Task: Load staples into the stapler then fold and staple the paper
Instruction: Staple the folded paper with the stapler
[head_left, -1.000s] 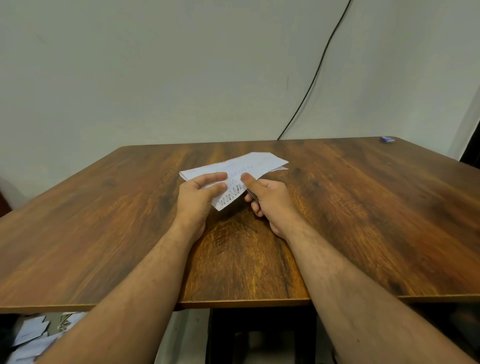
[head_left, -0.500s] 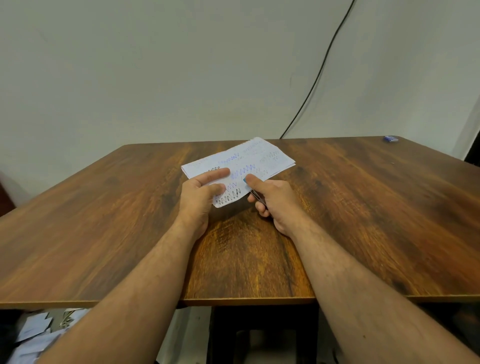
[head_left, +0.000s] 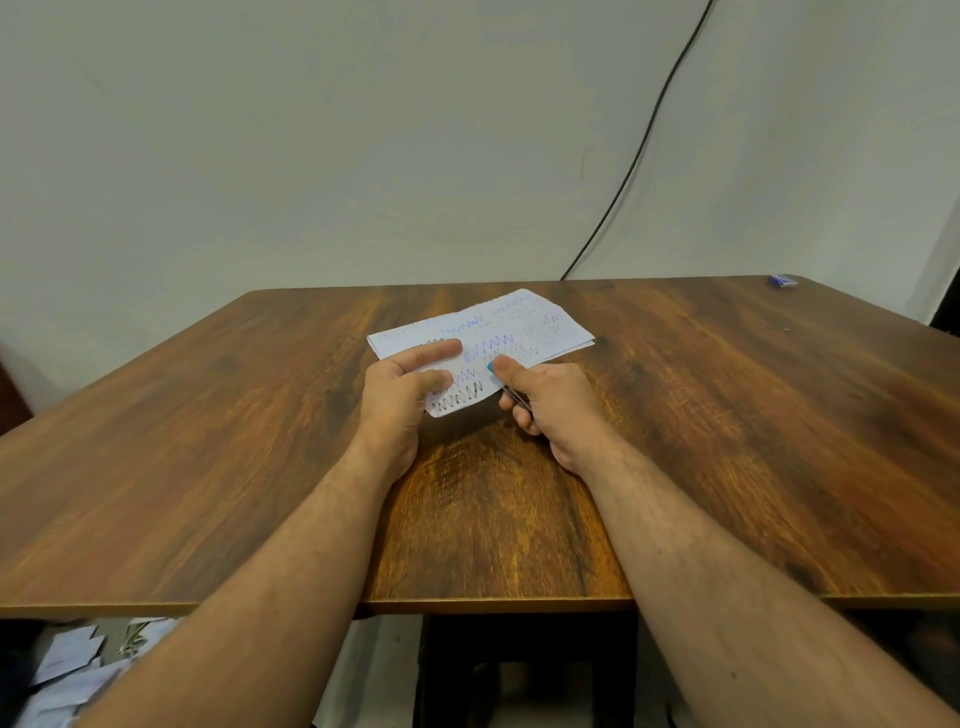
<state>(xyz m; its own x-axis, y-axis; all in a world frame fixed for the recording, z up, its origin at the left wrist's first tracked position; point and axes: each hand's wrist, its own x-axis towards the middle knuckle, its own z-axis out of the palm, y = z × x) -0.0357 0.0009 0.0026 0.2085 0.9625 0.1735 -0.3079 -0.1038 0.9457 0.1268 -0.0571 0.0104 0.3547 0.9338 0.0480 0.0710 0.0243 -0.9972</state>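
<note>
Gripping the near end of the folded paper (head_left: 483, 343) between thumb and curled fingers, the left hand (head_left: 400, 400) holds the sheet just above the table (head_left: 208, 467), index finger laid along its top. The right hand (head_left: 550, 405) closes on the stapler (head_left: 511, 392), thumb pressing down on its blue tip where it meets the paper's near edge; only a sliver of metal shows between the fingers. The paper stretches away from both hands, scribbled with zigzag lines. Far off beyond the right hand, a small blue box (head_left: 783, 280) sits at the table's corner.
</note>
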